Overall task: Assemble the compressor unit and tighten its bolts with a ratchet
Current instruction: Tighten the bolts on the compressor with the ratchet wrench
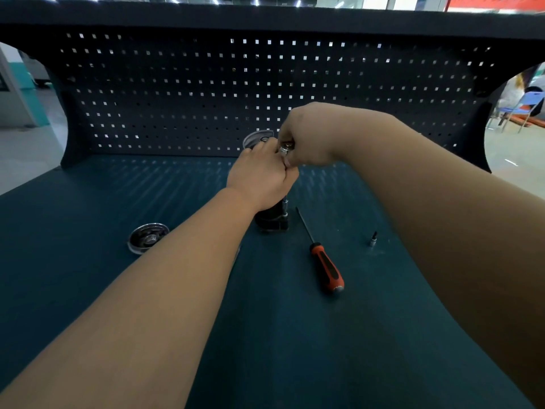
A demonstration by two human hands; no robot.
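Observation:
The black compressor unit (pixel 271 221) stands upright on the dark blue bench, mostly hidden under my left hand (pixel 261 180), which grips its top. My right hand (pixel 306 134) is curled round the chrome head of the ratchet (pixel 286 149) just above the left hand. The ratchet's thin extension shaft (pixel 285 205) runs straight down along the unit's right side to its base.
An orange-and-black screwdriver (pixel 326 265) lies right of the unit. A small socket bit (pixel 373 239) stands further right. A round metal dish (pixel 148 237) with parts sits at left, another dish (pixel 257 138) behind my hands. A pegboard wall (pixel 177 93) closes the bench's back.

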